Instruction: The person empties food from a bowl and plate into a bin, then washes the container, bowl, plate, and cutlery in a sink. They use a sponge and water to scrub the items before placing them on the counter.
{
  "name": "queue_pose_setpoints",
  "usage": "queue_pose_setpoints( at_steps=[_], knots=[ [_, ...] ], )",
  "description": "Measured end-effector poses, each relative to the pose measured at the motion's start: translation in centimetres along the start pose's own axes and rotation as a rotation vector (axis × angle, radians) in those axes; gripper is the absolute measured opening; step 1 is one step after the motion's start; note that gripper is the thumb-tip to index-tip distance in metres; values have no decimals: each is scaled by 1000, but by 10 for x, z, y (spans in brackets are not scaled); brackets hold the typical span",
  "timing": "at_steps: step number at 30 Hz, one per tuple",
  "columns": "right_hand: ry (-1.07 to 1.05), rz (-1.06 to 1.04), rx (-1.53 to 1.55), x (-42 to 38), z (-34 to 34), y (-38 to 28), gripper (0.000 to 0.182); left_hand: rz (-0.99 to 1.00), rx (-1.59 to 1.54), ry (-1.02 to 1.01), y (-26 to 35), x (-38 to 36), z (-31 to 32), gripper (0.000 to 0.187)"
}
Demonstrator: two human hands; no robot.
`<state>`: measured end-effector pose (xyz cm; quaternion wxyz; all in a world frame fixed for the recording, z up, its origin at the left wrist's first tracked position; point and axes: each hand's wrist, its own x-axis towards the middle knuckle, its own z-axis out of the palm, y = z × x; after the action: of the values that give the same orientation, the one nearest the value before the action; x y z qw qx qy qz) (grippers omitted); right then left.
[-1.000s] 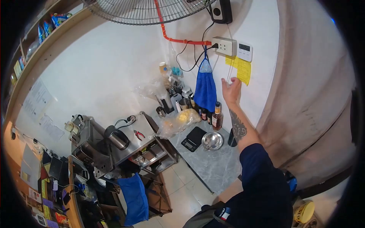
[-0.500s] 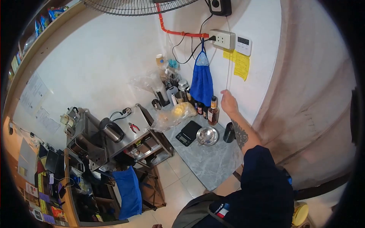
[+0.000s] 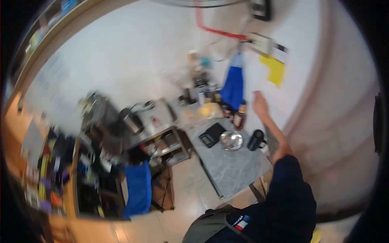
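Observation:
My right hand is raised in front of the white wall, right of a hanging blue towel and above the grey marbled table. Motion blur smears its fingers, so whether they hold anything cannot be made out. Below it stand an amber bottle and a dark cylindrical container. A shiny metal bowl sits beside a black scale on the table. My left hand is out of view.
Bagged yellow items lie at the table's back. A kettle stands on the metal counter to the left, with a blue chair cloth below. A power outlet and yellow notes are on the wall.
The view has shifted and blurred, so the table and wall items sit further right. My right hand stays raised near the wall, and its arm looks straighter.

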<state>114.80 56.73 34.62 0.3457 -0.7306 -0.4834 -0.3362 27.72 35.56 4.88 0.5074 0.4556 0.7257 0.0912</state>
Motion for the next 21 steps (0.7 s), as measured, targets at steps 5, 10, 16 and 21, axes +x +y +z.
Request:
queue_pose_setpoints(
  at_steps=[5, 10, 16, 21],
  knots=[
    [-334, 141, 852, -38, 43, 84, 51, -106, 419, -106, -35, -79, 30, 33],
    [-268, 1003, 1191, -95, 15, -52, 41, -270, -360, 273, -47, -171, 47, 24],
    [-705, 630, 1183, -330, -49, -281, 30, -362, -357, 496, -138, -275, 85, 41],
    [-1667, -692, 913, -461, -165, -451, 42, -484, -603, 742, -236, -391, 103, 59]
  ],
)
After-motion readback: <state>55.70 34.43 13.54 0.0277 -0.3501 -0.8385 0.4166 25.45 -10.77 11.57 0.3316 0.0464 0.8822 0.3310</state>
